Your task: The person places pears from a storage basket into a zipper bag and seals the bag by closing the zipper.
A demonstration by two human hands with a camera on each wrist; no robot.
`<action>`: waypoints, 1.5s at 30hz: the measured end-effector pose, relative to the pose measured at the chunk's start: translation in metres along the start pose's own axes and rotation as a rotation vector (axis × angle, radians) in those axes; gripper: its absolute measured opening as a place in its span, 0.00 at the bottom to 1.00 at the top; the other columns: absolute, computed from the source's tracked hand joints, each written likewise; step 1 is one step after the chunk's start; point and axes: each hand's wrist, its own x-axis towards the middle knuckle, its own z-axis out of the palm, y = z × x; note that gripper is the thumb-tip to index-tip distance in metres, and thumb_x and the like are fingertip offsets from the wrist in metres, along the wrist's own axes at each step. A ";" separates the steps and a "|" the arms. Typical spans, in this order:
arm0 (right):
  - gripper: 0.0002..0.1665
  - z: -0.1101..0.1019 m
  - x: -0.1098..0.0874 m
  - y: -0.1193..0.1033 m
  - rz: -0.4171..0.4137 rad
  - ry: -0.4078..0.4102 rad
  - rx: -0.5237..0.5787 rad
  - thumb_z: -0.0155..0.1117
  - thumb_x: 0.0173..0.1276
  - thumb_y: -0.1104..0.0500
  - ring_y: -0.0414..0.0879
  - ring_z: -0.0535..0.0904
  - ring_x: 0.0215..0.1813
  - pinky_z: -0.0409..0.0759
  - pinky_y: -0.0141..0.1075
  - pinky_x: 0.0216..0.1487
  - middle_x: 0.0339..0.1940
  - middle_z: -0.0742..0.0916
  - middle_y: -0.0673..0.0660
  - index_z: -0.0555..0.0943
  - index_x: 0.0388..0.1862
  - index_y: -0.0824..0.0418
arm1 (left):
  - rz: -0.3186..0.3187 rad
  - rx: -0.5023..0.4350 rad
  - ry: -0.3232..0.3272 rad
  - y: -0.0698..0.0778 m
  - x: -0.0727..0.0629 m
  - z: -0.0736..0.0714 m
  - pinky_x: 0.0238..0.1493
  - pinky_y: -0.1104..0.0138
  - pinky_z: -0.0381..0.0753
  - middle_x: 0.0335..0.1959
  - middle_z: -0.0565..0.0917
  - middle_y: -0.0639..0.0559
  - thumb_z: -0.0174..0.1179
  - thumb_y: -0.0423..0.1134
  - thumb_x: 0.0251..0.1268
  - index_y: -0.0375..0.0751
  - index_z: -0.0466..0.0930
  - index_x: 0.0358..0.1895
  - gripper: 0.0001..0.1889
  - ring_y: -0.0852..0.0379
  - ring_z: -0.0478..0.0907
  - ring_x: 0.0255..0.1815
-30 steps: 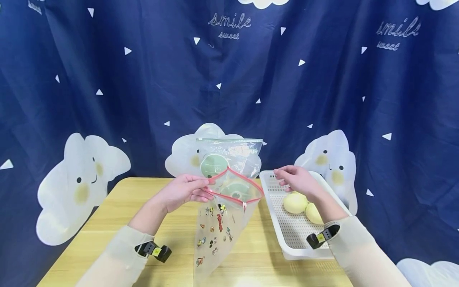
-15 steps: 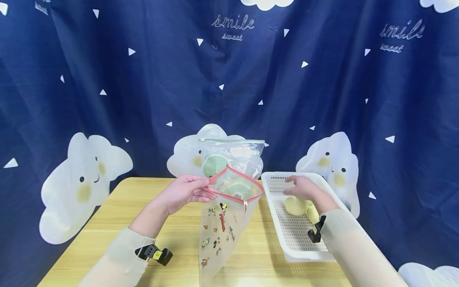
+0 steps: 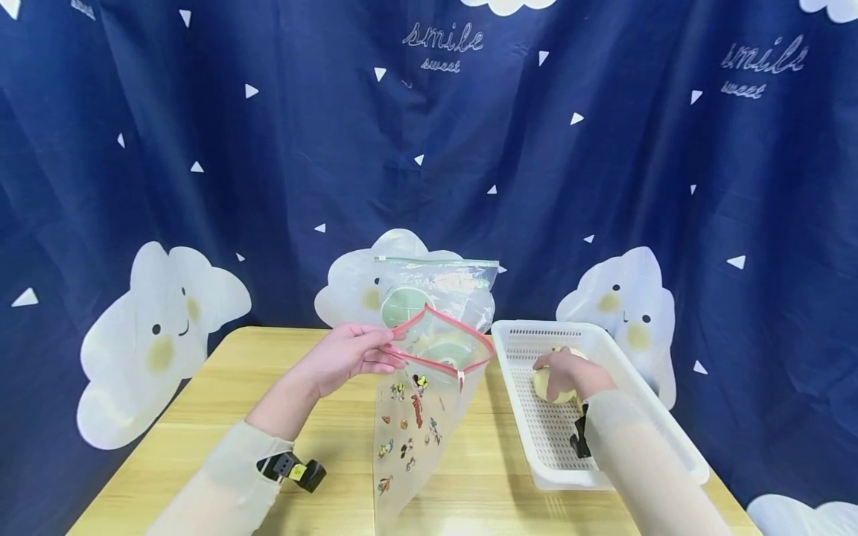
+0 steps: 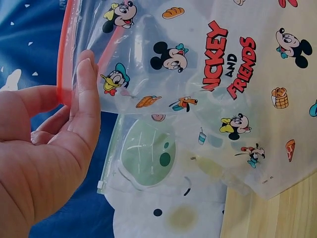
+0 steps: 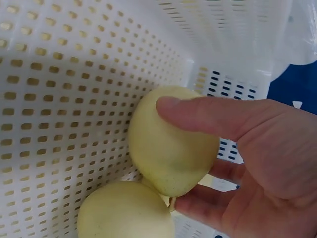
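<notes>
My left hand [image 3: 348, 357] pinches the red zip edge of a translucent bag [image 3: 415, 439] printed with cartoon mice and food. The bag's mouth gapes and its slider [image 3: 460, 378] sits at the front. In the left wrist view, the thumb and fingers [image 4: 88, 99] lie either side of that edge. Inside the white slotted basket [image 3: 523, 424], my right hand [image 3: 576, 374] grips a pale yellow pear [image 5: 171, 144]. Its thumb lies across the pear, with fingers curled round the far side. A second pear [image 5: 126, 213] lies against the first one's stem end.
Behind the printed bag stands a clear zip bag [image 3: 469, 298] with green patterns and a pale green zip. The wooden table [image 3: 221, 417] carries the bags and basket. A dark blue curtain [image 3: 281, 171] with white clouds hangs behind.
My right hand has come down from above the basket onto the pear and closed its fingers round it. The left hand still holds the bag edge in nearly the same spot.
</notes>
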 end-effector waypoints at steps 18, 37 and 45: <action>0.44 0.000 -0.007 0.019 -0.272 0.273 0.204 0.84 0.60 0.61 0.62 0.84 0.58 0.83 0.56 0.64 0.66 0.87 0.73 0.79 0.74 0.70 | -0.006 -0.019 0.001 -0.002 -0.002 0.002 0.52 0.66 0.94 0.40 0.95 0.49 0.55 0.36 0.87 0.16 0.76 0.66 0.21 0.58 0.94 0.43; 0.48 -0.038 -0.047 -0.022 -0.221 0.466 0.643 0.73 0.77 0.41 0.66 0.83 0.70 0.90 0.46 0.62 0.73 0.81 0.70 0.65 0.88 0.53 | -0.004 -0.021 0.018 -0.003 0.001 0.006 0.52 0.66 0.94 0.39 0.94 0.49 0.57 0.32 0.85 0.13 0.75 0.66 0.21 0.58 0.93 0.42; 0.44 -0.064 -0.075 -0.074 -0.348 0.473 0.773 0.75 0.77 0.48 0.44 0.89 0.56 0.89 0.29 0.51 0.65 0.83 0.65 0.69 0.87 0.47 | -0.005 -0.010 0.024 -0.003 0.004 0.007 0.53 0.66 0.94 0.39 0.94 0.50 0.57 0.30 0.84 0.13 0.74 0.68 0.22 0.60 0.93 0.42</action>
